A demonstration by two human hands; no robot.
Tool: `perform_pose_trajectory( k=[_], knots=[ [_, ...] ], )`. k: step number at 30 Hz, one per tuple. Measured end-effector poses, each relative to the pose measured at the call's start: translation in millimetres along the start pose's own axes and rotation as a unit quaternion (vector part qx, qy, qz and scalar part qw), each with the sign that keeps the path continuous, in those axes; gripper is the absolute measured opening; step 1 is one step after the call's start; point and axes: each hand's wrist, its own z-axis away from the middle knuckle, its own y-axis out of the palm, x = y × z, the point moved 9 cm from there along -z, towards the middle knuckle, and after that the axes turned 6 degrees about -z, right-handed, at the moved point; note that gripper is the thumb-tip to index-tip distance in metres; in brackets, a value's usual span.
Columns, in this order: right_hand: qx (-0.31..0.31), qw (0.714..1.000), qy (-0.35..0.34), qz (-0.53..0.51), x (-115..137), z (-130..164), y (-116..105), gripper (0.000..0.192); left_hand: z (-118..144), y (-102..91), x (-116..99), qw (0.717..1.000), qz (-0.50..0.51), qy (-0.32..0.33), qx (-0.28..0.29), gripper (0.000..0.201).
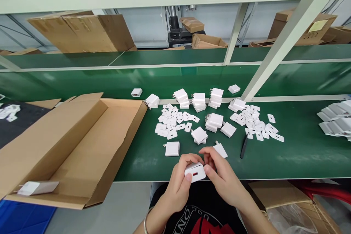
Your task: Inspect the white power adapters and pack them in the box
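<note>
Near the front edge of the bench, my left hand [178, 182] grips a white USB charger [196, 176] between thumb and fingers, its end face with the red-lined port turned toward me. My right hand [223, 177] is at the charger's right side, fingers curled and thumb apart, with the thumb tip close to its edge; whether it touches I cannot tell. Just beyond my hands lie single chargers [172, 148] and small stacks of chargers [214, 121], some with metal prongs showing. Small white slotted end plates lie in a left pile [171, 121] and a right pile [253, 122].
An open cardboard box [109, 131] stands at left with one charger [38, 188] inside. A black slim tool [243, 147] lies right of my hands. More chargers are stacked far right [337, 119]. A slanted white post [285, 36] crosses the right side.
</note>
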Motion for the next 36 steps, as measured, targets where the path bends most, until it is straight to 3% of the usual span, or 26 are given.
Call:
perform_pose_trajectory(
  k=[4,9,16,26,36],
  knots=[
    [0.023,0.995,0.050,-0.083,-13,3,24,0.041,3,-4.5,-8,0.997,-0.042,0.062,-0.025,0.034],
    [-0.015,0.994,0.054,-0.096,-22,4,30,0.042,1,-15.0,-17,0.985,-0.138,0.090,-0.044,0.029],
    [-0.085,0.995,-0.042,0.005,-16,4,16,0.036,-2,-10.9,-1,0.993,-0.120,0.009,0.018,0.044],
    [-0.058,0.994,-0.008,-0.096,-24,5,29,0.041,3,-6.2,-1,0.995,-0.077,0.057,-0.020,0.044],
    [-0.119,0.989,0.012,-0.082,-38,1,26,0.042,7,-3.0,14,0.998,-0.026,-0.056,-0.015,0.053]
  ],
)
